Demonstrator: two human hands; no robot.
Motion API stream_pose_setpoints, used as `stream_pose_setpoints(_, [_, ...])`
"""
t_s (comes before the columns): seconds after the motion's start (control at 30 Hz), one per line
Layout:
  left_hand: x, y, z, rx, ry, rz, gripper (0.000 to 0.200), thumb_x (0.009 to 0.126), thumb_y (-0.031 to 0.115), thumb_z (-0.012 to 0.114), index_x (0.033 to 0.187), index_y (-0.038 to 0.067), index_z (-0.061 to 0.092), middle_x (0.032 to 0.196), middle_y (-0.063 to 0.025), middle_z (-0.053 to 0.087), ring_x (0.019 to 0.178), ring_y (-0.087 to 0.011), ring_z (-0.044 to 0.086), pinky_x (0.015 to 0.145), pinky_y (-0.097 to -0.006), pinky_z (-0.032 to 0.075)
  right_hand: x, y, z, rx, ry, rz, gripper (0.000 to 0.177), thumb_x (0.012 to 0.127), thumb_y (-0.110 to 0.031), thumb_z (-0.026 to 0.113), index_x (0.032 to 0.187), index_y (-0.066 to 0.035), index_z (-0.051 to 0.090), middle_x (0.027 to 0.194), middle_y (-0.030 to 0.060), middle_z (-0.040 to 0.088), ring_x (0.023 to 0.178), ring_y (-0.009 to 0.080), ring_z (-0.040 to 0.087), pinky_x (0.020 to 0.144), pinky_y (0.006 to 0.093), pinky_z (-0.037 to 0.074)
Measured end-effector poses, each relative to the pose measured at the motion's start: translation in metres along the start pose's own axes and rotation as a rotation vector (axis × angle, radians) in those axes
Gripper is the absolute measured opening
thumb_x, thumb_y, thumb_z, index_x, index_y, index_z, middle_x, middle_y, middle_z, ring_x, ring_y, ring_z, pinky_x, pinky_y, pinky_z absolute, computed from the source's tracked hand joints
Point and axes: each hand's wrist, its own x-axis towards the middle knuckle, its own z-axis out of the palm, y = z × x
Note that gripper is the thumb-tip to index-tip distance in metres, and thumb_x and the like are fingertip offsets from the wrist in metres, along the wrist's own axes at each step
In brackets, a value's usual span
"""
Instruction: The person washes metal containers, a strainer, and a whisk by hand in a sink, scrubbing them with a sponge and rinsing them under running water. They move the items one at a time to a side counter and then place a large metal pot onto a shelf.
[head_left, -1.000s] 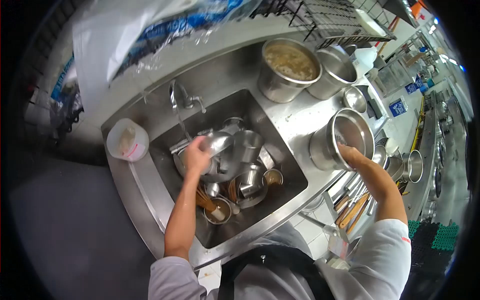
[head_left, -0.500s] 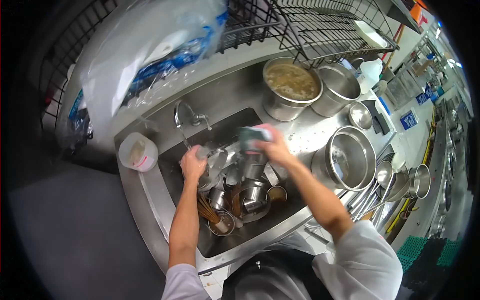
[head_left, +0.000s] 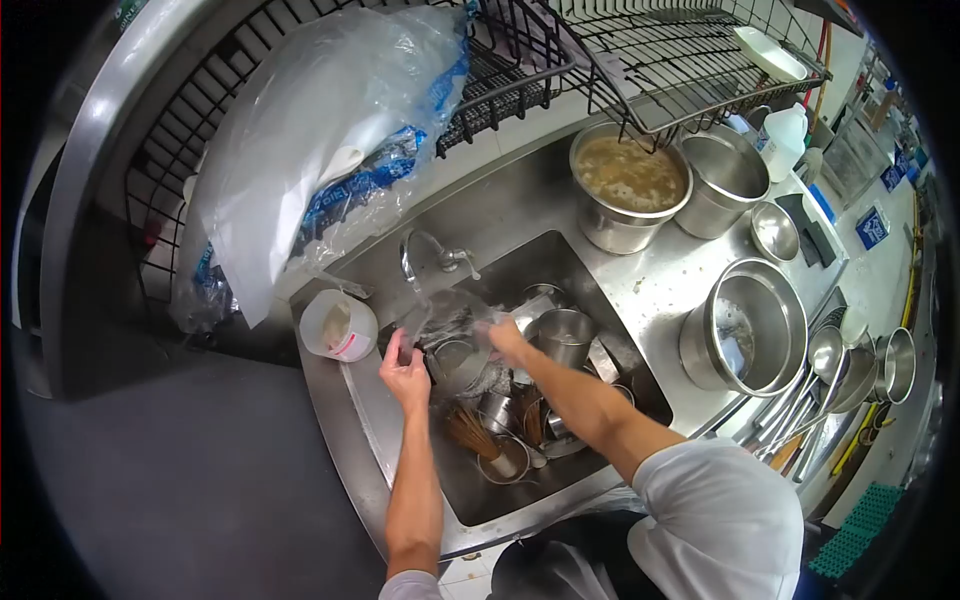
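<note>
My left hand [head_left: 405, 375] is closed on the left rim of a clear, rounded plastic container [head_left: 452, 312], held under the faucet [head_left: 408, 262] at the sink's left part. My right hand [head_left: 508, 340] is at the container's right side, its fingers smeared by motion. Whether it holds anything is hidden. Below both hands, the sink [head_left: 590, 262] is crowded with metal pots and cups. Among them are a metal pot [head_left: 565, 335] and a bamboo whisk-like brush [head_left: 470, 432] standing in a small cup.
A white plastic tub [head_left: 338, 325] stands left of the faucet. On the right counter are a pot of cloudy brown liquid [head_left: 632, 175], a large steel pot [head_left: 742, 325], a small bowl [head_left: 775, 230] and several ladles [head_left: 825, 350]. A wire rack [head_left: 690, 60] with plastic bags overhangs the back.
My right hand has moved left and down to the clear container; the green-and-white scouring sponge it held is no longer visible. The camera view has shifted, moving the scene rightward.
</note>
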Motion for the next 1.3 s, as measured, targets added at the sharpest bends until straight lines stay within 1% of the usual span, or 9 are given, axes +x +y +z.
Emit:
stream_pose_setpoints(0.17, [-0.055, -0.055, 0.036, -0.055, 0.416, -0.025, 0.052, 0.085, -0.003, 0.057, 0.136, -0.005, 0.048, 0.1, -0.0096, 0.059, 0.087, -0.0168, 0.056, 0.078, -0.0285, 0.048, -0.031, 0.062, 0.057, 0.85, -0.043, 0.498, 0.04, 0.086, -0.005, 0.059, 0.125, -0.005, 0.052, 0.119, 0.0139, 0.053, 0.109, 0.0347, 0.057, 0.087, 0.0642, 0.046])
stream_pose_setpoints(0.37, [-0.076, -0.037, 0.009, -0.294, 0.243, -0.389, 0.054, 0.083, -0.003, 0.055, 0.136, -0.003, 0.047, 0.095, -0.0061, 0.056, 0.081, -0.012, 0.052, 0.075, -0.0258, 0.048, -0.037, 0.019, -0.002, -0.375, 0.138, 0.27, 0.04, 0.083, -0.001, 0.058, 0.121, 0.009, 0.052, 0.109, 0.0244, 0.063, 0.089, 0.0426, 0.068, 0.068, 0.0547, 0.06])
stream_pose_setpoints(0.5, [-0.059, -0.059, 0.029, -0.174, 0.273, -0.135, 0.059, 0.079, -0.004, 0.051, 0.137, -0.002, 0.049, 0.114, -0.0146, 0.063, 0.096, -0.0212, 0.062, 0.084, -0.0318, 0.05, -0.068, 0.026, 0.03, 0.461, 0.145, 0.36, 0.056, 0.09, -0.003, 0.054, 0.141, 0.003, 0.031, 0.136, 0.0251, 0.043, 0.119, 0.0352, 0.053, 0.075, 0.0607, 0.061])
stream_pose_setpoints(0.57, [-0.044, -0.069, 0.039, 0.088, 0.293, 0.041, 0.057, 0.079, -0.003, 0.051, 0.136, -0.002, 0.05, 0.119, -0.0189, 0.065, 0.101, -0.0257, 0.064, 0.088, -0.0344, 0.05, -0.102, 0.011, 0.036, 0.337, 0.048, 0.402, 0.054, 0.088, 0.0, 0.059, 0.138, 0.007, 0.038, 0.138, 0.0244, 0.044, 0.113, 0.0392, 0.058, 0.075, 0.0564, 0.063])
stream_pose_setpoints(0.73, [0.003, -0.044, 0.039, 0.283, -0.116, -0.231, 0.043, 0.077, 0.007, 0.063, 0.119, -0.002, 0.064, 0.102, -0.0169, 0.07, 0.095, -0.025, 0.066, 0.087, -0.0341, 0.05, -0.112, -0.003, 0.011, -0.812, -0.191, -0.811, 0.06, 0.081, -0.009, 0.067, 0.136, 0.002, 0.046, 0.13, 0.0252, 0.052, 0.122, 0.0366, 0.053, 0.097, 0.0436, 0.051])
stream_pose_setpoints(0.9, [0.076, 0.001, 0.046, 0.391, -0.595, -0.658, 0.037, 0.072, 0.018, 0.07, 0.102, -0.005, 0.069, 0.086, -0.0089, 0.066, 0.084, -0.0205, 0.063, 0.082, -0.0326, 0.05, -0.091, 0.021, 0.008, -1.045, -0.611, -0.683, 0.061, 0.071, -0.006, 0.067, 0.131, -0.003, 0.053, 0.122, 0.0212, 0.059, 0.114, 0.0407, 0.058, 0.098, 0.0455, 0.048])
stream_pose_setpoints(1.07, [0.009, -0.041, 0.067, 0.388, 0.132, 0.28, 0.037, 0.077, 0.012, 0.063, 0.11, -0.004, 0.069, 0.083, -0.0144, 0.07, 0.078, -0.0256, 0.066, 0.079, -0.0372, 0.052, -0.069, 0.021, 0.038, -0.851, -0.226, -0.816, 0.045, 0.077, -0.003, 0.064, 0.121, -0.002, 0.057, 0.107, 0.0245, 0.061, 0.102, 0.0455, 0.059, 0.089, 0.0488, 0.05])
stream_pose_setpoints(1.2, [0.052, -0.028, 0.036, 0.578, -0.457, -0.205, 0.038, 0.081, 0.008, 0.056, 0.117, 0.0, 0.069, 0.086, -0.016, 0.071, 0.076, -0.0198, 0.066, 0.075, -0.034, 0.051, -0.093, 0.021, 0.024, -0.772, -0.515, -0.873, 0.054, 0.087, -0.017, 0.069, 0.132, 0.003, 0.047, 0.113, 0.0249, 0.057, 0.108, 0.0449, 0.055, 0.091, 0.0477, 0.046])
stream_pose_setpoints(1.3, [0.06, -0.033, 0.033, 0.534, -0.451, -0.339, 0.025, 0.086, 0.02, 0.058, 0.092, 0.0, 0.071, 0.081, -0.0224, 0.07, 0.083, -0.0316, 0.07, 0.077, -0.0406, 0.05, -0.091, 0.019, 0.028, -0.816, -0.56, -0.891, 0.061, 0.086, -0.018, 0.072, 0.135, 0.004, 0.045, 0.118, 0.0228, 0.059, 0.109, 0.0403, 0.058, 0.09, 0.0431, 0.049])
